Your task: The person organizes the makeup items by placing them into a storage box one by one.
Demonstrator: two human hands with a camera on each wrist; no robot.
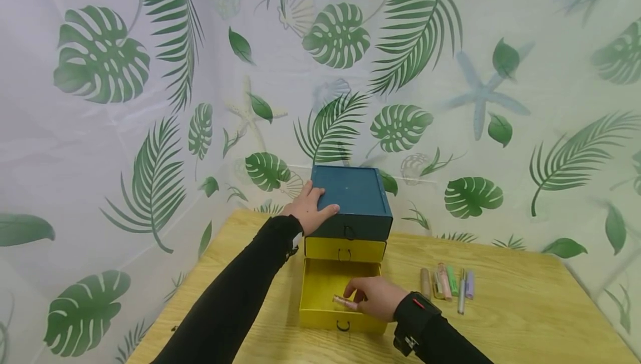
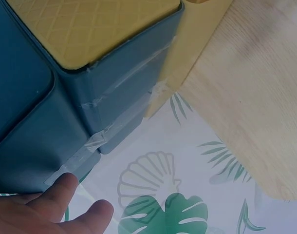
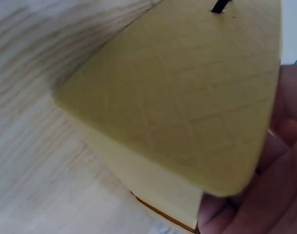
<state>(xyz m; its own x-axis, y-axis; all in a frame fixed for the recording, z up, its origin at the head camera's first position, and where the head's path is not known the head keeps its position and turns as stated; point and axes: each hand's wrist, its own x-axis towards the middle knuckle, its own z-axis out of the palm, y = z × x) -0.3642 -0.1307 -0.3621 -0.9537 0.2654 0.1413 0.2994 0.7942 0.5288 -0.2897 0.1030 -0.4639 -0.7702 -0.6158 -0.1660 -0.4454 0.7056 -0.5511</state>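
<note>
Right hand [image 1: 379, 298] is pinching a pinkish stick [image 1: 344, 301] (one end's hiding), left hand [image 1: 309, 209] is resting loosely on the cabinet [image 1: 355, 188].

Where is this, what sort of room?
Probably an indoor corner, perhaps staged: white sheeting printed with green leaves hangs behind a pale wood-grain table holding a boxy blue-and-yellow drawer unit.

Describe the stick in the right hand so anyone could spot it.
Find the blue-topped drawer unit on the wooden table; its lowest yellow drawer is pulled open. At that drawer, the right hand pinches a small pale pink stick. Unlike the similar sticks lying on the table to the right, it is the only one in a hand.
</note>
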